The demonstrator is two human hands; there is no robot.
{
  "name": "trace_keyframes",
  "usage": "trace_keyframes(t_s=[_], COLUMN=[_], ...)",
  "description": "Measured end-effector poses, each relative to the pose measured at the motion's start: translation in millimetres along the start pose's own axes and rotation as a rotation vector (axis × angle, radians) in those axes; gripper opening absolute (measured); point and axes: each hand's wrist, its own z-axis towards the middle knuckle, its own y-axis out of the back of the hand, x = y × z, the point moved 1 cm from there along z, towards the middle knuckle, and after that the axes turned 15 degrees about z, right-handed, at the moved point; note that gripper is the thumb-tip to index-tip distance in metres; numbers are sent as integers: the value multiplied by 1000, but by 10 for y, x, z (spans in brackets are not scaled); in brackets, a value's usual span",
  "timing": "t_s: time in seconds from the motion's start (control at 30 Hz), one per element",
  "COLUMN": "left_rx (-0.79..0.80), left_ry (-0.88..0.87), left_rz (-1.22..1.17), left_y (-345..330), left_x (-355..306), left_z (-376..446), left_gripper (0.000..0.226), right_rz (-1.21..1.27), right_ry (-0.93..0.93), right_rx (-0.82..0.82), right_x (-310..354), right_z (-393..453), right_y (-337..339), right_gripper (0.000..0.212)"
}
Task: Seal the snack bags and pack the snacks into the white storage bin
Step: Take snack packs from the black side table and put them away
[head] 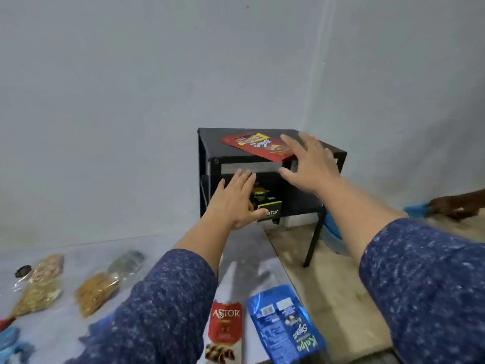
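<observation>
- Plain grey walls meet in a corner; a small black stand [265, 158] sits there, at the far end of a pale worktop [244, 248]
- A flat red snack pouch [258, 147] lies on the stand's top, its near edge overhanging; no white bin shows
- Right hand [309, 164] hovers at the pouch's right end, fingers [288, 143] spread, gripping nothing
- Left hand [235, 197] reaches in below, fingers together, thumb beside a dark box [270, 212]
- The pouch looks light, thin and glossy, likely slippery and bendy; pinching the overhanging edge seems best
- Astor box [225, 334], blue bag [286, 324] and clear bags [97, 291] wait nearer
</observation>
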Motion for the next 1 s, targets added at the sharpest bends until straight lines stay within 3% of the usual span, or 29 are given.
trace_keyframes(t_s=[0.17,0.5,0.77,1.0], left_rx=[121,261,44,-174], left_ry=[147,242,270,187], left_rz=[40,90,75,-108], left_y=[-119,-514,-656,-453], left_x=[-347,-720,-612,-497], left_z=[64,399,349,-28], left_gripper=[93,90,73,80], right_rz=[-50,-30,-9,-69], right_ry=[195,430,484,437], right_rx=[93,173,65,74], right_x=[-328,-567,-578,-493], right_z=[132,456,487,353], right_y=[-18,-118,-314,-186], right_gripper=[74,58,49,45])
